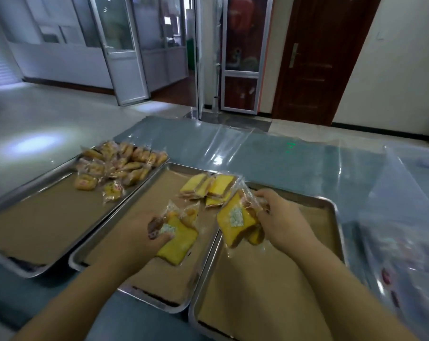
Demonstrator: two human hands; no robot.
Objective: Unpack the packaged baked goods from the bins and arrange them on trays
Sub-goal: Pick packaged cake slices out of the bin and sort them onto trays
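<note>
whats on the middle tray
A brown liner covers the middle tray, with a few yellow cake packs at its far end. The left hand grips a bundle of packs above it, hiding what lies beneath.

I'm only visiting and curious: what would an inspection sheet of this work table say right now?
Surface: table under a clear plastic sheet, bearing three paper-lined metal trays side by side: left tray, middle tray, right tray.
Job's things: pile of small packets at the left tray's far end; yellow cake packets at the middle tray's far end.
Clutter: clear plastic bag on the table's right side.
Hands: left hand grips a single cake packet over the middle tray; right hand grips a bundle of packets over the right tray's far corner.
Cables: nothing seen.
Surroundings: pale floor, glass doors, brown door.
</note>
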